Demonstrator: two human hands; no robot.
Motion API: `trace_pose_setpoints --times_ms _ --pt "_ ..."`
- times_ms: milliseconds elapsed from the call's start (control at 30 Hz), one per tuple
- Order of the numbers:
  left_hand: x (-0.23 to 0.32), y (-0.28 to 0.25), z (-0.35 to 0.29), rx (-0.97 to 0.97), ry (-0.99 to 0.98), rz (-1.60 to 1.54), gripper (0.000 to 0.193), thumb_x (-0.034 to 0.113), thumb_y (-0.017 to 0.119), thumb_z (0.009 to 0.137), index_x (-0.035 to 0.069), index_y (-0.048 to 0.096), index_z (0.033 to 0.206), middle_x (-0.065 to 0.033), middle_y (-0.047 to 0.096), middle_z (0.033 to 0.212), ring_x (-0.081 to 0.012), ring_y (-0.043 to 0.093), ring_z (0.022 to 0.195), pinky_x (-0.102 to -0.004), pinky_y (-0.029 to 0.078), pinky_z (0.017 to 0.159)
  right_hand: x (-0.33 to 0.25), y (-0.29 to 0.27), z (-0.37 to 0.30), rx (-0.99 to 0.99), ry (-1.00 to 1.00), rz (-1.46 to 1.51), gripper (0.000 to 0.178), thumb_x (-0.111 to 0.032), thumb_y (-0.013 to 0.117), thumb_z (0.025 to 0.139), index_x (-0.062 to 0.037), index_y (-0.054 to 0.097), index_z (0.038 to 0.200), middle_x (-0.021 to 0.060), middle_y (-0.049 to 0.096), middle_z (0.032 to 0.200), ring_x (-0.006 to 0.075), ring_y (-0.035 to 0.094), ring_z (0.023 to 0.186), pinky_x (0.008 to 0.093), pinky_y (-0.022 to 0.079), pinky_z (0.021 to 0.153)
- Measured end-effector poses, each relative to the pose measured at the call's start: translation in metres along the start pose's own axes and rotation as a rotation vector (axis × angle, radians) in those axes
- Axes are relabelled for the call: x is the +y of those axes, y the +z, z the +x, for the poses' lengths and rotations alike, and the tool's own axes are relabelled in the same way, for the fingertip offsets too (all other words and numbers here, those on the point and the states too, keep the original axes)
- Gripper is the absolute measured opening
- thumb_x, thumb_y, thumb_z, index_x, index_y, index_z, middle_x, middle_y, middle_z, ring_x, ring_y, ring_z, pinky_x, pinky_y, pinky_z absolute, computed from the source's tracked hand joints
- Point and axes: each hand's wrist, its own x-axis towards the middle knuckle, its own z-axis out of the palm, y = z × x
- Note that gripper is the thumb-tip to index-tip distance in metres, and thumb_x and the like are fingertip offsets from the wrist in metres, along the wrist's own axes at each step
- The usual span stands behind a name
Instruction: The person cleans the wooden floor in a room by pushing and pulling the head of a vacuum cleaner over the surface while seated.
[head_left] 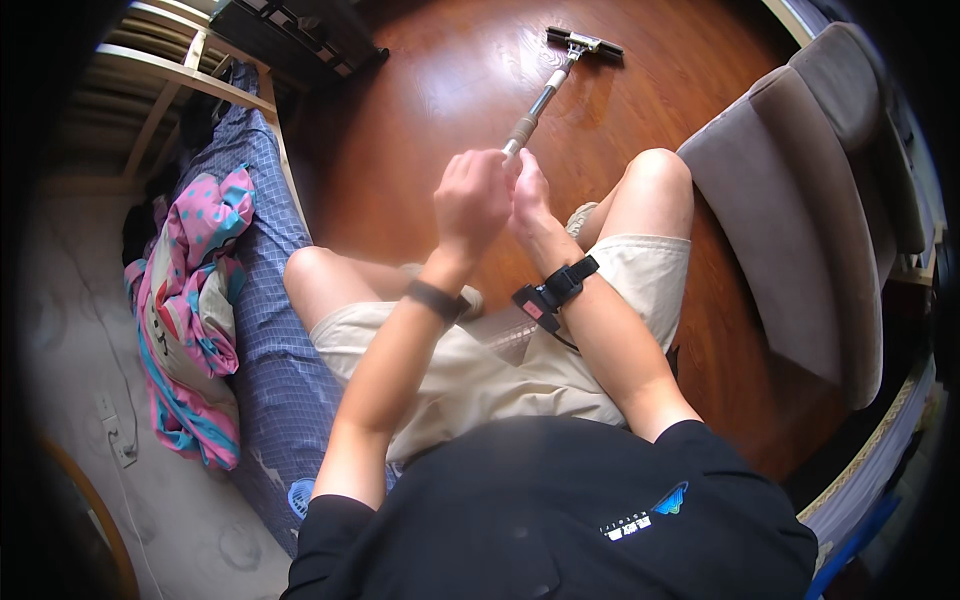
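Note:
A long-handled mop [548,95] reaches away from me across the floor, its wide dark head [585,46] on a pale bracket lying on the boards at the far end. Its handle is metal with a tan grip section. The near end of the handle runs into my two hands, which meet in front of my knees. My left hand [473,197] is curled round the handle and slightly blurred. Against its side, my right hand [531,197] closes on the same handle, with its fingers partly hidden. Both wrists wear dark straps; the right one carries a small box.
Reddish-brown shiny wood floor [420,90] spreads ahead. On my left a bed with a blue checked sheet [285,330] holds a bundled pink and blue quilt [195,310]. A grey padded chair [790,220] stands at right, and a dark case [295,35] at the far left.

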Motion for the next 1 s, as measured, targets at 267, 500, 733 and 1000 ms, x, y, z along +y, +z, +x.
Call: trace_pose_setpoints --times_ms 267,500,733,1000 --pt "-0.008 0.083 0.050 0.139 -0.005 -0.048 0.006 0.012 0.058 0.085 0.008 0.062 0.084 -0.0098 0.063 0.082 -0.0310 0.060 0.076 -0.0409 0.050 0.068 -0.016 -0.011 0.025 -0.174 -0.304 0.069 0.039 -0.042 0.037 0.101 -0.0085 0.056 0.110 0.0031 0.061 0.100 0.0131 0.059 0.092 0.0289 0.050 0.080" --pt "-0.033 0.108 -0.002 0.081 -0.802 -0.050 0.036 0.036 0.061 0.084 0.003 0.069 0.097 -0.0168 0.067 0.093 -0.0353 0.064 0.097 -0.0422 0.050 0.085 -0.036 -0.003 -0.016 0.181 0.011 -0.153 0.059 -0.054 0.036 0.097 -0.0012 0.055 0.113 0.0106 0.064 0.102 0.0186 0.061 0.091 0.0324 0.049 0.080" --pt "-0.060 0.089 -0.009 -0.741 -0.980 -0.106 0.055 0.046 0.055 0.083 -0.002 0.070 0.104 -0.0246 0.069 0.096 -0.0324 0.069 0.092 -0.0389 0.053 0.080 -0.008 -0.044 0.020 0.250 -0.096 -0.495 0.048 -0.043 0.052 0.094 0.0030 0.065 0.096 0.0071 0.065 0.093 0.0161 0.061 0.082 0.0323 0.049 0.073" --pt "-0.078 0.008 -0.033 -0.735 -0.948 -0.219 0.038 0.039 0.058 0.093 0.002 0.063 0.086 -0.0024 0.059 0.069 -0.0095 0.050 0.053 -0.0277 0.042 0.047 0.001 -0.029 0.024 0.187 -0.061 -0.828 0.046 -0.037 0.055 0.093 0.0076 0.064 0.096 0.0092 0.063 0.078 0.0214 0.062 0.072 0.0350 0.053 0.068"
